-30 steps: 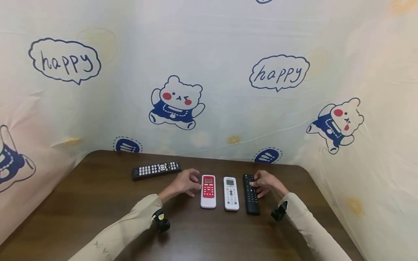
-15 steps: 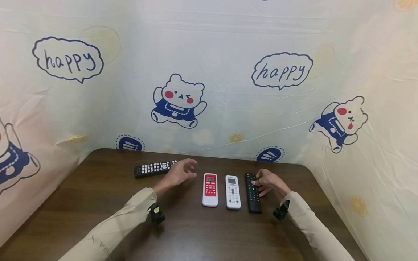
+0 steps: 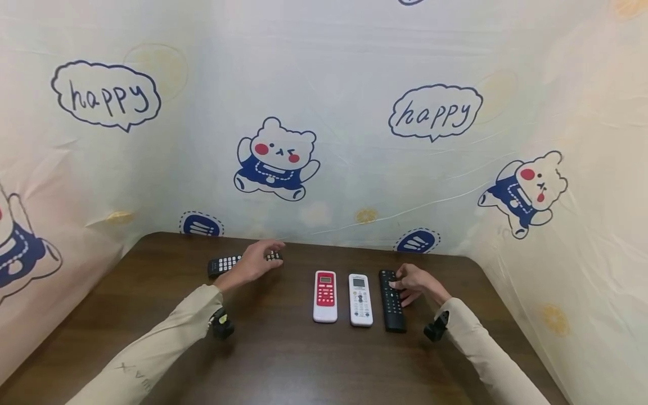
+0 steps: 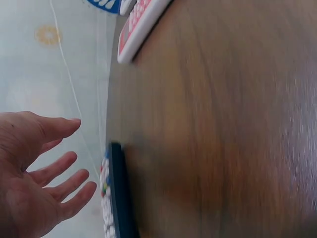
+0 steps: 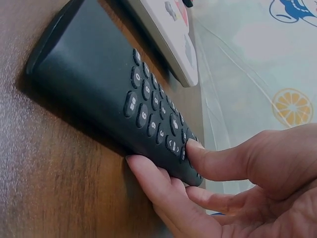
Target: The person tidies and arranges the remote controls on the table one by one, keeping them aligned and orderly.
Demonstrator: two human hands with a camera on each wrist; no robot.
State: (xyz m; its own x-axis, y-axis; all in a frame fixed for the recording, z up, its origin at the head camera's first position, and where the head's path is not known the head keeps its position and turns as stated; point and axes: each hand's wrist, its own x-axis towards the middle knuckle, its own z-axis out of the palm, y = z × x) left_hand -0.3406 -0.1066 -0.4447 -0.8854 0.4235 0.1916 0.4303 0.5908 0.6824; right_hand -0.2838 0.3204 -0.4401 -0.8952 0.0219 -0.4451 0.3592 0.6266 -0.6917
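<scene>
My right hand grips a black remote control lying at the right of the row. In the right wrist view the thumb is on the buttons and the fingers lie along the side. My left hand is over another black remote with white buttons, hiding its middle. Thumb and fingers are spread, with nothing between them. The left wrist view shows this hand apart from that remote. A red and white remote and a white remote lie between the hands.
A dark brown wooden table carries all the remotes. Its far edge meets a pale printed curtain with bears and "happy" bubbles, which also hangs along both sides. Each wrist wears a small black camera.
My left hand has moved left, from beside the red and white remote to over the white-buttoned one. The right hand keeps its hold on the black remote. The remotes stay in place.
</scene>
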